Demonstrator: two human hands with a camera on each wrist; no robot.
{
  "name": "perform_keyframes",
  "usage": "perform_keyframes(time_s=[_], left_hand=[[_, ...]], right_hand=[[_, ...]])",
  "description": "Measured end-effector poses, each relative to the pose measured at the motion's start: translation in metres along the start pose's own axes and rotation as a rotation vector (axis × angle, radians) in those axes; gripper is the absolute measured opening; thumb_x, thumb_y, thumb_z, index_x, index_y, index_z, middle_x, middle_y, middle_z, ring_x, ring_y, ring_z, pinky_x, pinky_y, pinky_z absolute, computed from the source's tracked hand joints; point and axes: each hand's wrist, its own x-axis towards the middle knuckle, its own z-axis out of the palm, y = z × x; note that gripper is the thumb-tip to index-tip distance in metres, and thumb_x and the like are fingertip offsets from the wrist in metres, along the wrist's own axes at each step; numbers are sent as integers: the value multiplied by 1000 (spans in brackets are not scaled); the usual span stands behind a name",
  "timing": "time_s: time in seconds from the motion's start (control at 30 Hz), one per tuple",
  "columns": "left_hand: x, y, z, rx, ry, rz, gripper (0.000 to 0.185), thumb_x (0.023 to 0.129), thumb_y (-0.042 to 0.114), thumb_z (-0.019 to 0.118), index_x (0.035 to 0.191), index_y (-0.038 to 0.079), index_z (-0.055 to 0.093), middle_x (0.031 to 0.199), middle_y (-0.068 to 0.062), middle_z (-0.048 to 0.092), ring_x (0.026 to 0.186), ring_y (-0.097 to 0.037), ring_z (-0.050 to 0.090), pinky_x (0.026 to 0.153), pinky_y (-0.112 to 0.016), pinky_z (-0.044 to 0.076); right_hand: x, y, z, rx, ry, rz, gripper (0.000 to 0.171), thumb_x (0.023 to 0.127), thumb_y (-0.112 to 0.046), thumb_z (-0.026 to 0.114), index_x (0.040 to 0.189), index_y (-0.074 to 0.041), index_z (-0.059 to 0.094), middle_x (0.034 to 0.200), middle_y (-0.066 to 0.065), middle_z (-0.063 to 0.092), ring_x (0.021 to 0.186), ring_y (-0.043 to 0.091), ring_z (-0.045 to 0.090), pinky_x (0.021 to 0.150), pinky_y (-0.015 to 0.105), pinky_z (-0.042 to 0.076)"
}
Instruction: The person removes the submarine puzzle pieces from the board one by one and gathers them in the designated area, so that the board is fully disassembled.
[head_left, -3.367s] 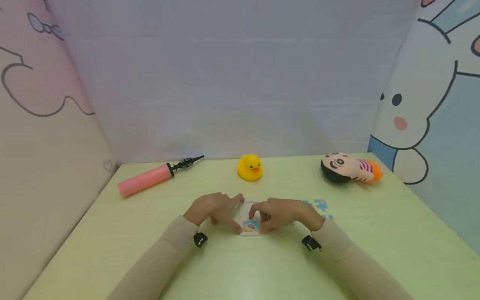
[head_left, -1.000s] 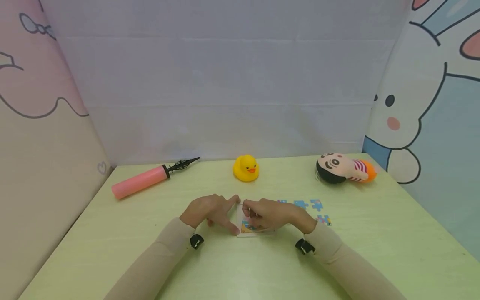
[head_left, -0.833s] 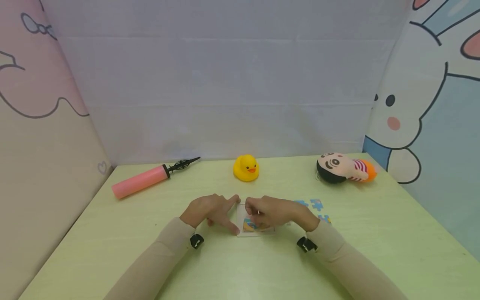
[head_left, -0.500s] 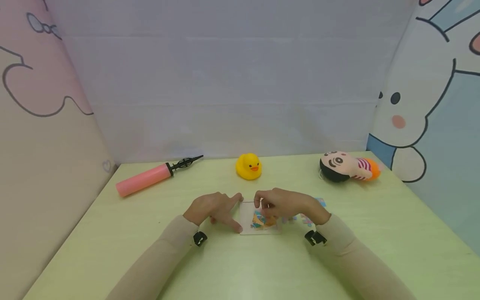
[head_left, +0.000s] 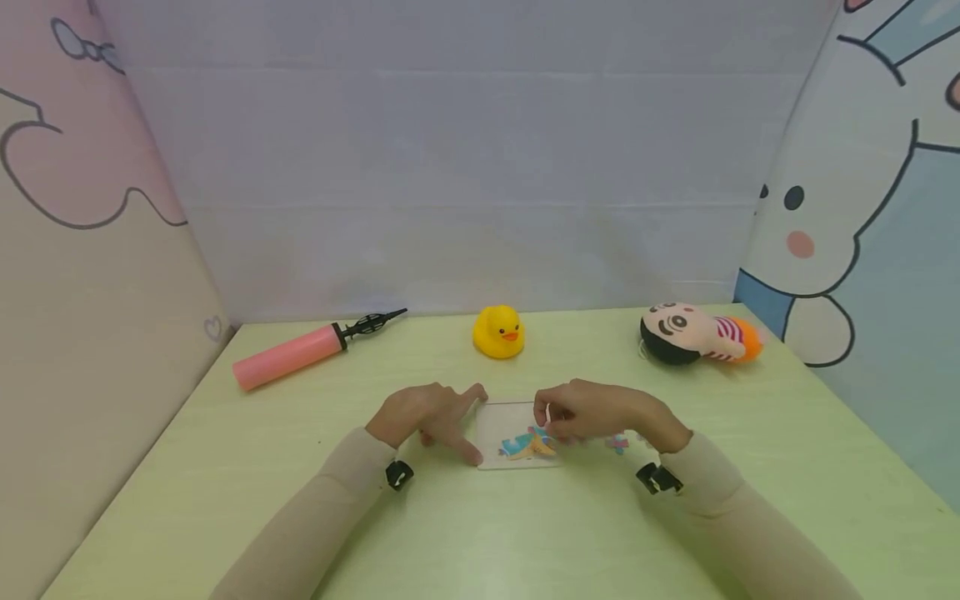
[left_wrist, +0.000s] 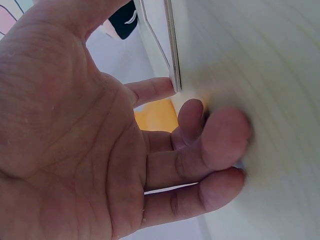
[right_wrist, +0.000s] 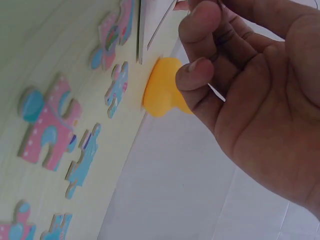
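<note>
Puzzle tray (head_left: 497,421) flat mid-table (head_left: 225,500); left hand (head_left: 423,417), fingers spread straight, pressing its left edge; right hand (head_left: 600,410) curled above its right edge, grip unclear. Left wrist: fingertips (left_wrist: 220,132) on table beside tray (left_wrist: 170,45). Right wrist: fingers (right_wrist: 200,45) bent, loose pieces (right_wrist: 47,122) below.

Both forearms in beige sleeves reach forward and angle inward, each wrist carrying a small black camera; left hand (head_left: 429,419) low, palm down, fingers spread and nearly straight with fingertips down; right hand (head_left: 600,414) slightly raised, fingers curled loosely inward, thumb near the fingertips.
</note>
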Motion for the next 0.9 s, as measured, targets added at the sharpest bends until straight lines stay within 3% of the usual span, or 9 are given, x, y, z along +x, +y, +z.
perform_keyframes(time_s=[0.2, 0.47, 0.67, 0.9], left_hand=[[2, -3, 2, -12, -11, 4, 90, 73, 66, 79, 142, 31, 33, 75, -4, 51, 50, -20, 50, 56, -31, 38], [5, -4, 4, -19, -23, -7, 90, 72, 66, 80, 141, 30, 33, 71, -3, 48, 49, -20, 47, 55, -31, 35], [4, -3, 2, -21, -25, -3, 90, 73, 65, 80, 141, 29, 33, 71, -3, 49, 48, -20, 46, 54, -31, 35], [3, -2, 1, -18, -25, -5, 91, 73, 65, 80, 141, 29, 33, 70, -3, 48, 49, -20, 46, 55, -31, 35]], right_hand=[[-12, 8, 4, 32, -48, 34, 7, 101, -7, 56, 98, -13, 59, 68, 5, 60, 48, 6, 41, 46, 21, 36], [-20, 17, 8, 15, -88, 7, 8, 101, -8, 58, 98, -15, 60, 68, 2, 59, 54, 4, 44, 54, 21, 38], [-24, 17, 8, 6, -88, 27, 12, 94, -4, 64, 98, -14, 60, 69, -8, 55, 59, 3, 45, 57, 20, 36], [-29, 17, 8, 20, -87, 46, 16, 90, 0, 65, 99, -13, 62, 68, -9, 52, 55, 2, 43, 54, 19, 36]])
